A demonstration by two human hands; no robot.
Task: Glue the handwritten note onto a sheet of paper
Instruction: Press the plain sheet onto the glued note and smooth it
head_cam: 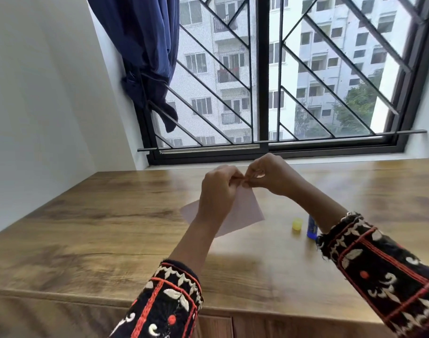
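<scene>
Together, both hands [242, 181] pinched on pink paper [247, 211].

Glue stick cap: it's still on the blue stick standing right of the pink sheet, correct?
Not quite. The head view shows the yellow cap off, sitting on the wooden table just left of the blue glue stick. The stick does stand right of the pink sheet.

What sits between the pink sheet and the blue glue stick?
In the head view, the yellow cap stands on the table between the sheet and glue stick.
</scene>
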